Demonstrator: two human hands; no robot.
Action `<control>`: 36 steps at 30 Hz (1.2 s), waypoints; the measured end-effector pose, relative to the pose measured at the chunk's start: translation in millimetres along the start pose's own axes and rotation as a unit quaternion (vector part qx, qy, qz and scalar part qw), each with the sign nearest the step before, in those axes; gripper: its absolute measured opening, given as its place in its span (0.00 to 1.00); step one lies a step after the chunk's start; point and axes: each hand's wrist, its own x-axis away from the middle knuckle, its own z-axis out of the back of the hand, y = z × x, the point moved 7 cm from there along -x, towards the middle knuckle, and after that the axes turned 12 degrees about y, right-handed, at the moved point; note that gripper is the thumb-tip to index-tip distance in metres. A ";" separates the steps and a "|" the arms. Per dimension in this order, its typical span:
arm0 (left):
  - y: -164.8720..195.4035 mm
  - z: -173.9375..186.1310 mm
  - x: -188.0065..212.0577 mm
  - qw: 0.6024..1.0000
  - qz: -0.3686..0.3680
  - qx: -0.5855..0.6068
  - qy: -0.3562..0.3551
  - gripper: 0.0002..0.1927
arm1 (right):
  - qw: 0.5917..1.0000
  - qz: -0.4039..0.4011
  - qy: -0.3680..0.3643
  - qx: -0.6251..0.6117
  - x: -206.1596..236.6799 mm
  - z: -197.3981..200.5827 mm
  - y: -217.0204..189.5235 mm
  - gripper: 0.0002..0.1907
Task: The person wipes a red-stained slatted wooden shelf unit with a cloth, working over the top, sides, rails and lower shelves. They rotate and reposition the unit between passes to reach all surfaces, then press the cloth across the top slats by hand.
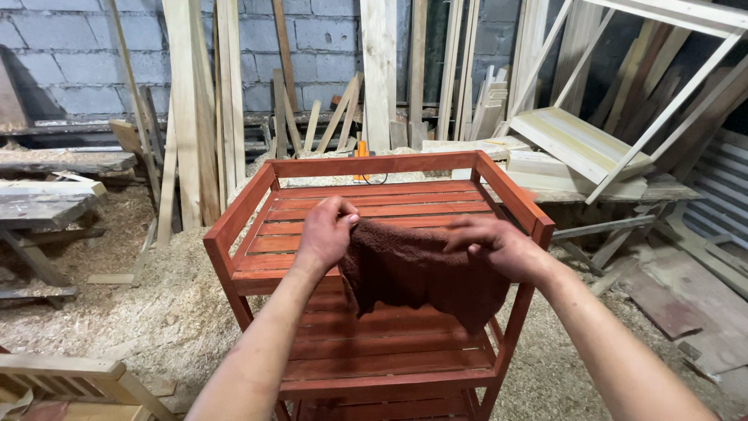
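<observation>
Against the grey block wall (62, 54) at the far left, pale raw planks (183, 109) lean upright, and weathered grey boards (47, 204) lie stacked beneath them on a floor thick with light sawdust (117, 312). At the lower left corner, the top of an unfinished pale wooden frame (70, 373) shows.

Toward the middle stands a red-brown stained wooden slatted shelf rack (257, 195), its raised side rails and back rail framing the top tier, with a lower slatted tier visible below. Over the front of that top tier the left hand (326, 234) is closed, pinching the upper left corner of a dark brown, fuzzy rag of terry cloth (413, 273) between thumb and fingers. This cloth hangs in the air between both hands, spread across in front of the rack's top tier and drooping to a point at its lower right, above the lower slats; whether it touches the wood I cannot tell. The right hand (499, 248) grips the cloth's upper right edge, fingers curled down over it.

Behind the rack a small orange tool (361, 150) sits among offcuts. Farther right, an unfinished pale wooden shelf unit (592, 140) rests tilted on a grey workbench (662, 191), with flat boards (686, 300) on the floor beyond.
</observation>
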 end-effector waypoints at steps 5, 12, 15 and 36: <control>-6.4 -8.1 -0.9 0.996 -0.002 -0.090 -0.015 0.08 | 0.980 -0.077 -0.149 0.103 8.9 -14.6 0.3 0.35; -29.6 -13.0 6.6 0.996 0.080 -0.039 -0.023 0.08 | 0.987 -0.060 -0.148 -0.025 10.8 -9.3 -7.7 0.33; -30.6 -15.3 9.2 0.996 0.090 -0.003 -0.018 0.09 | 0.982 -0.128 -0.124 -0.066 10.8 -8.0 7.4 0.40; -48.6 -41.6 37.0 0.993 0.090 -0.030 -0.074 0.10 | 0.970 -0.128 -0.173 -0.115 11.2 -61.8 62.4 0.18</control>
